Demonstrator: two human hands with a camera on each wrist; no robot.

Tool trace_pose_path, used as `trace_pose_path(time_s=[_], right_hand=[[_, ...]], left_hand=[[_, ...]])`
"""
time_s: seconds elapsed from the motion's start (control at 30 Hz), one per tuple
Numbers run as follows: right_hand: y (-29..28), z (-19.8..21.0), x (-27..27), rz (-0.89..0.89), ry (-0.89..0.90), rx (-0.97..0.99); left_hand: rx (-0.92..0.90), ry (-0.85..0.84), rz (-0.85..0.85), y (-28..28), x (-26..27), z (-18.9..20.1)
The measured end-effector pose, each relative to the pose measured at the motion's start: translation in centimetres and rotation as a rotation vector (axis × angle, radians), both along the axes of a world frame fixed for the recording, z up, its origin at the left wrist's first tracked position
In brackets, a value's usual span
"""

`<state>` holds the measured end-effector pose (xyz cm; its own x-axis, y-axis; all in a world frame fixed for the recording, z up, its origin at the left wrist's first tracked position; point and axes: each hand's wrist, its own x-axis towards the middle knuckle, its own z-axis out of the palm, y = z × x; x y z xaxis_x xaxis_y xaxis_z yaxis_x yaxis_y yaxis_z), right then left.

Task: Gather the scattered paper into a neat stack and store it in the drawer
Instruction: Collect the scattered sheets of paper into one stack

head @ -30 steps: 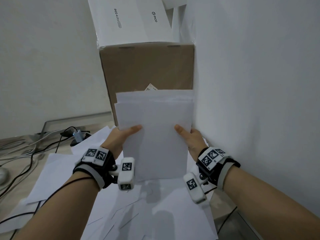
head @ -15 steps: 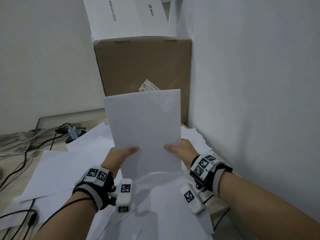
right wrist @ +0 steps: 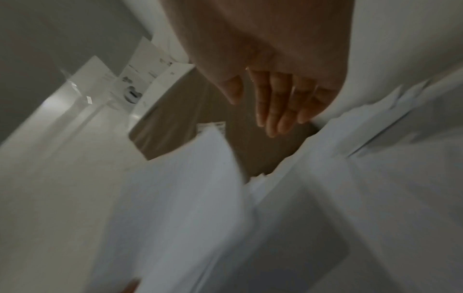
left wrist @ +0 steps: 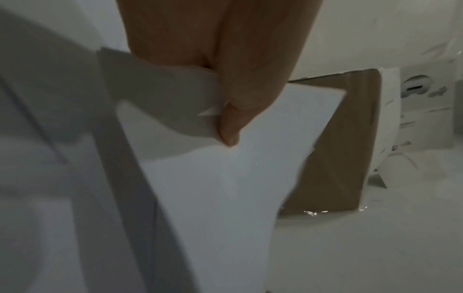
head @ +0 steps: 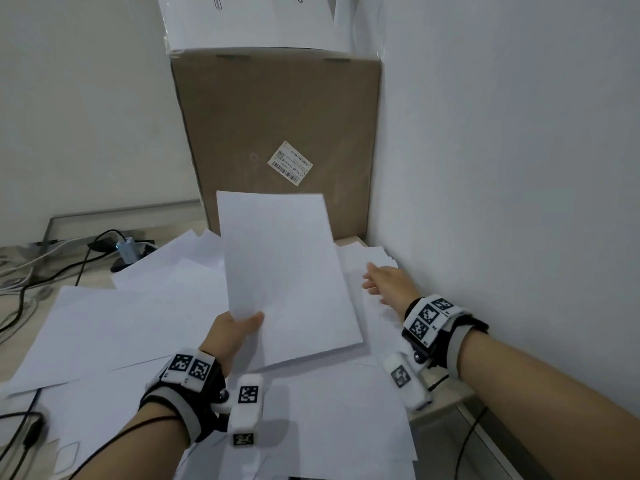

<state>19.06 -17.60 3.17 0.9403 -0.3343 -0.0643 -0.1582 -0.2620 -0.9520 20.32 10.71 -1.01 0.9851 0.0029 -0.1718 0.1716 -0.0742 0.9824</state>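
Far out to the left of both hands, dark cables [head: 20,299] trail across the desk beside a small plugged-in adapter [head: 126,249]. Loose white sheets [head: 114,327] lie spread over the desk beneath and to the left of the left hand [head: 230,336]. That hand grasps a gathered stack of paper [head: 287,275] by its lower left corner, thumb on top and fingers underneath, so the stack hangs tilted above the scattered sheets. Straight beyond the stack a brown cardboard box [head: 277,133] stands against the wall, with white product boxes [head: 256,19] on top of it. To the right of the stack, the right hand [head: 389,282] holds nothing; its fingers [right wrist: 275,111] are straight and close together, reaching over more loose pages [head: 370,254] that lie near the wall. Whether the fingertips touch those pages I cannot tell.
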Motion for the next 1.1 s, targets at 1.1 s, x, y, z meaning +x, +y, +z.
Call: trace_pose_path(time_s=[1.1], right_hand=[[-2.3,-2.6,7.9,0.138,0.511,-0.525]], left_hand=[[0.252,0.025,0.025,-0.9,1.2,-3.4]])
